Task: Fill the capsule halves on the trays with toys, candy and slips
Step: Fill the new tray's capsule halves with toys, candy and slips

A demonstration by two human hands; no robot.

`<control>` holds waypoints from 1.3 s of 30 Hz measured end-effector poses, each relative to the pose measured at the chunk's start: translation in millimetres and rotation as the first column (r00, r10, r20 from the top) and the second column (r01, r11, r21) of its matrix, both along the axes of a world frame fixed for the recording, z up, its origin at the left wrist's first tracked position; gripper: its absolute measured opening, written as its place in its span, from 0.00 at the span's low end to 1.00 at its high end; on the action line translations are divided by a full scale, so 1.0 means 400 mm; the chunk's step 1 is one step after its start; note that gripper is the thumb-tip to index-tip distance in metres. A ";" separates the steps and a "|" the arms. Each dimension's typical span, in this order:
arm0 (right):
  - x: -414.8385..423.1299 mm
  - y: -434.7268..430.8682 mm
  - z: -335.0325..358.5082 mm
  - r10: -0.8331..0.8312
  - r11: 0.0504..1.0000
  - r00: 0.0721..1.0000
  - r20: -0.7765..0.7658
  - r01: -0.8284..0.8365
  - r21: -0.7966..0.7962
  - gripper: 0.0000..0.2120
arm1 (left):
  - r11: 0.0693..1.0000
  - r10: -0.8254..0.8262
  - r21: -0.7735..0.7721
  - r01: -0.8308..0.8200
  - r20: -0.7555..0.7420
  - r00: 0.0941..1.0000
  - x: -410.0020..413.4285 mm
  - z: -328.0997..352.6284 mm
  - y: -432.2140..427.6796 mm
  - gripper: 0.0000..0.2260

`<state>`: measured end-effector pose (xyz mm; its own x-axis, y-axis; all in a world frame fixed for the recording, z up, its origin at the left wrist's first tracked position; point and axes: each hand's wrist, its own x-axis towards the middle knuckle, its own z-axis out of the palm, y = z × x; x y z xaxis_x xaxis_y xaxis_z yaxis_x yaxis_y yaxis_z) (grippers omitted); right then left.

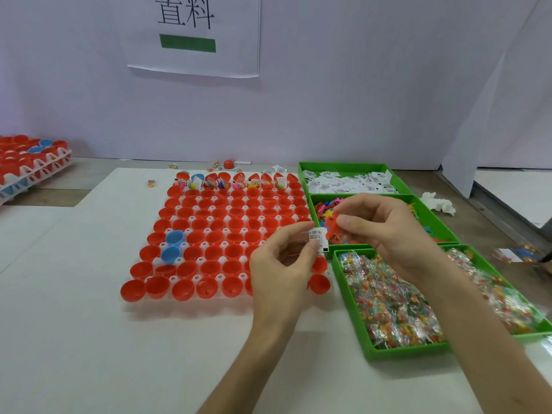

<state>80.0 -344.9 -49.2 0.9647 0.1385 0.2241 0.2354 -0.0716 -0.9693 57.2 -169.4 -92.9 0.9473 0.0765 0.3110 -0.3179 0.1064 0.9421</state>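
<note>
Above the desk (74,339), near the right edge of the tray (195,277), a mishap looked likeliest: most red capsule halves (215,231) stood empty and tightly packed, so a piece released carelessly could have landed in the wrong cup or between cups. Both hands hovered there, beside the green toy bin (433,222). The left hand (280,264) pinched a printed slip (318,238) between thumb and fingertips; the right hand (385,231), fingers curled, pinched a small red toy (331,227) just beside that slip.

Pale wall (358,100) with paper sign (194,34) behind white table (74,324).
</note>
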 end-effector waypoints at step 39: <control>0.154 -0.059 -0.068 -0.239 0.433 0.969 0.055 0.157 -0.888 0.11 | 1.000 0.024 -0.009 -0.025 -0.008 1.000 0.001 0.003 0.000 0.15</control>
